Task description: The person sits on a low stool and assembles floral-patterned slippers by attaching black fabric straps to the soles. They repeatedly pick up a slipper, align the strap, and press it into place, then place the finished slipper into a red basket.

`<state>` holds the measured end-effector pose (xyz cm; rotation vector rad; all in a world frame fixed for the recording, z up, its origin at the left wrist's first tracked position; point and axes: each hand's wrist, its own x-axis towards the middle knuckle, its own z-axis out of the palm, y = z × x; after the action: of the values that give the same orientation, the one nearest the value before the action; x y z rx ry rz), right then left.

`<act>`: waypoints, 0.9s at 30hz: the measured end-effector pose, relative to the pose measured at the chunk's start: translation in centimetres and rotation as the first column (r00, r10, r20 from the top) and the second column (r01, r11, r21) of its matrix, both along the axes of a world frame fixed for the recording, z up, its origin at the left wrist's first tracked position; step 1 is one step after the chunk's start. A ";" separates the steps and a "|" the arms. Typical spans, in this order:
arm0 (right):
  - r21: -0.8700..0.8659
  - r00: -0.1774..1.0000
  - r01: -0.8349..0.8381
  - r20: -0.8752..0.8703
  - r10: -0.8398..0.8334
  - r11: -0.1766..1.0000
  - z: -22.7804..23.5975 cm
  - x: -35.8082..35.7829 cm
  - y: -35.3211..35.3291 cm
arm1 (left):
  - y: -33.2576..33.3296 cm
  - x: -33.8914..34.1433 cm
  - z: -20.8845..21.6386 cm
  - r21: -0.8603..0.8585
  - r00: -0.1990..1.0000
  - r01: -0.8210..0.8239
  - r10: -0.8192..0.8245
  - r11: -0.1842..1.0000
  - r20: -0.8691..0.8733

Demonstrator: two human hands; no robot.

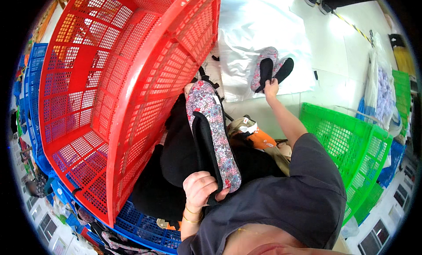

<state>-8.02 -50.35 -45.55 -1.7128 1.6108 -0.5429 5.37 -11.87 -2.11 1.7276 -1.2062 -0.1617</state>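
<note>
My left hand (200, 189), with a gold bracelet at the wrist, is closed on the near end of a long floral slipper (210, 114) with black edging and lining. The slipper is held up over my lap, its far end beside the red crate. With my arm stretched out, my right hand (271, 89) pinches the near end of a floral-and-black slipper (265, 69). A second such slipper (283, 69) lies close against it to the right. Both are over a clear plastic sheet (239, 57) on the floor. How my right fingertips grip is partly hidden.
A large red mesh crate (132, 79) stands tilted on the left. Green crates (338, 140) are at my right, and a blue crate (140, 224) is at the lower left. Bagged goods (382, 92) stand far right. A person's shoes (323, 4) show at the top.
</note>
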 end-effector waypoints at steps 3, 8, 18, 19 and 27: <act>-0.047 0.977 0.110 0.189 -0.100 0.993 1.1 -2.6 -0.4 | -0.2 -0.2 0.1 -0.016 1.000 -0.026 0.026 1.000 -0.007; 0.009 0.972 0.235 0.016 -0.235 0.972 0.6 -3.8 -0.7 | 0.0 -0.3 -0.1 -0.020 0.999 -0.044 0.044 0.999 0.007; 0.815 0.750 0.215 0.216 -0.625 0.539 -3.7 -3.3 -2.9 | -0.2 -0.5 -0.1 -0.013 0.998 -0.065 0.065 0.998 0.020; 0.825 0.732 0.207 0.226 -0.642 0.526 -3.8 -3.1 -3.1 | -0.3 -0.4 -0.1 -0.017 0.998 -0.066 0.066 0.998 0.017; 0.766 0.652 0.188 0.371 -0.661 0.615 -0.2 1.8 -4.3 | -0.2 -0.4 -0.1 -0.034 0.999 -0.054 0.054 0.998 0.005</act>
<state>-6.24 -54.69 -45.78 -0.4453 1.4482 -0.5871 4.93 -12.05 -2.24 1.7302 -1.1589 -0.1026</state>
